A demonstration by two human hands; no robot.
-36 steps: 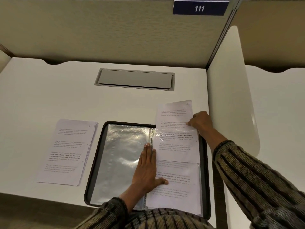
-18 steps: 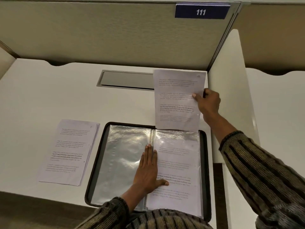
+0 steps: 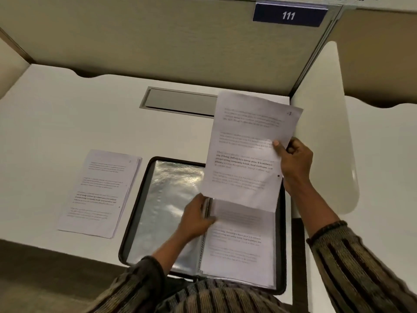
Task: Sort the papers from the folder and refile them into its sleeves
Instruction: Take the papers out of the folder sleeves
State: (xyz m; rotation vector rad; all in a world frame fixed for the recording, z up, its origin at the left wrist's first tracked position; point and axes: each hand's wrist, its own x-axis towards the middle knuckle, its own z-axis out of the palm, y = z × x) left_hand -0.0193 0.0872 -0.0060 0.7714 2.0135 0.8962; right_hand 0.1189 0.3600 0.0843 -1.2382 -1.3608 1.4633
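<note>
**Sheet coming up and away from the folder's right sleeve**

Head view: since the earlier frames the sheet [image 3: 248, 150] is rising and tilting leftward above the folder [image 3: 162, 222], and the left hand [image 3: 196, 216] is sliding from lying flat on the spine toward the mouth of the right sleeve [image 3: 239, 245].

The right hand [image 3: 295, 163] is pinching the sheet's right edge, thumb on the printed face, and holding it over the folder's far right corner. The left hand is resting at the folder's spine, but blur is hiding whether it is pinching the sleeve or only pressing on it. A stack of papers [image 3: 99, 193] is lying just left of the folder.

Likely risk: with one edge pinched, the sheet is sagging, so its lower corner may snag on the sleeve mouth and crease. It could also end up out of order on the stack.
</note>
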